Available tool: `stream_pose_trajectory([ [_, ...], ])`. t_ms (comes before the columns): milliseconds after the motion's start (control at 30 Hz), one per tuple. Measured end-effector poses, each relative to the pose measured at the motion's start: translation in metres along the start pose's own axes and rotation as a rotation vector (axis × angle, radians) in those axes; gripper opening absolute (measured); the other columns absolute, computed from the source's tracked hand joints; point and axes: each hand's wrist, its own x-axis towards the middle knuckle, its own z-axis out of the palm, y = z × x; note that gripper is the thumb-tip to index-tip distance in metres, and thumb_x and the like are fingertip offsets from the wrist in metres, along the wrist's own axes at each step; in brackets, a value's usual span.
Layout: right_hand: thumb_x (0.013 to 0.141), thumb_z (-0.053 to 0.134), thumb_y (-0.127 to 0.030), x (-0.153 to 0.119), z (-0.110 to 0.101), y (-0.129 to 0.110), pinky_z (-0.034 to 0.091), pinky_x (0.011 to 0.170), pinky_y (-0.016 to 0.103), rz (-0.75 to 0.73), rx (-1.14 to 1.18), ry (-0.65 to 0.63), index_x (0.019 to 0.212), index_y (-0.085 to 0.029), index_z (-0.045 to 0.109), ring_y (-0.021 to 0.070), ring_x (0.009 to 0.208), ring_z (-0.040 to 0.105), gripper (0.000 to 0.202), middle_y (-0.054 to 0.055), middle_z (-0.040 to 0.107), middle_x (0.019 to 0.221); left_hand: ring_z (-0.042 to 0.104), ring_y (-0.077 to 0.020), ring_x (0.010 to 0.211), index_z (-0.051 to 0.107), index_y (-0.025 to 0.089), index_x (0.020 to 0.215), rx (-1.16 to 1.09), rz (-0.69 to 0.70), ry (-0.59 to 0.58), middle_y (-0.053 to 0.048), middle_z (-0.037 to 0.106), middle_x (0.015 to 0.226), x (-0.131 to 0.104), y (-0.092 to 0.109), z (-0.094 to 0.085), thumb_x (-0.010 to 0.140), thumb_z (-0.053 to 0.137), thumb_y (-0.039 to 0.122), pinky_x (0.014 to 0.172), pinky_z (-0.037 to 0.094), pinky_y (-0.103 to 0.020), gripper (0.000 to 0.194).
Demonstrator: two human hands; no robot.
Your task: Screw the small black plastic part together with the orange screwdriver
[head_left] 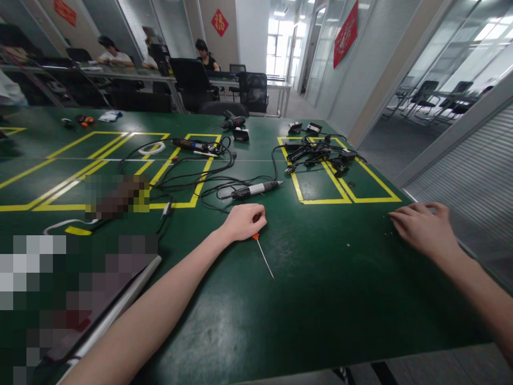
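Observation:
In the middle of the green table (pixel 312 299), my left hand (pixel 243 222) is closed around the handle of a screwdriver (pixel 265 259). An orange-red collar shows below the fist, and the thin metal shaft points down and toward me. My right hand (pixel 425 227) rests near the table's right edge, fingertips pinched together at the surface; whatever they hold, if anything, is hidden. Tiny specks lie beside those fingertips, too small to name. Just beyond my left hand lies a grey-and-black pen-shaped electric screwdriver (pixel 256 189) with a black cable.
Tangled black cables and adapters (pixel 316 152) lie within yellow tape at the right. Farther back are a cordless drill (pixel 233 121), a battery-like black block (pixel 241 135) and another corded tool (pixel 196 145). A blurred-out flat device (pixel 132 299) sits near my left forearm. People sit at a far desk.

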Motion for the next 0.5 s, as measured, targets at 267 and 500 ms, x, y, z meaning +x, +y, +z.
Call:
stream_pose_trajectory([
  [267,0.097,0.043,-0.041,0.017,0.012,-0.001,0.041,0.081,0.045,0.065,0.258,-0.141,0.1,-0.017,0.078,0.0332,0.097,0.065,0.042,0.016,0.077,0.102,0.059,-0.0176,0.071,0.057,0.02,0.075,-0.009,0.007,0.004,-0.001,0.065,0.076,0.001,-0.001,0.001,0.087,0.048,0.027,0.064,0.036,-0.028,0.017],
  [500,0.095,0.047,-0.038,0.019,0.013,-0.005,0.056,0.079,0.043,0.147,0.437,-0.21,0.102,-0.016,0.077,0.0316,0.094,0.071,0.037,0.014,0.076,0.107,0.057,-0.0173,0.07,0.056,0.02,0.075,-0.018,0.007,0.008,-0.001,0.064,0.075,0.001,-0.001,0.002,0.086,0.048,0.027,0.064,0.036,-0.028,0.016],
])
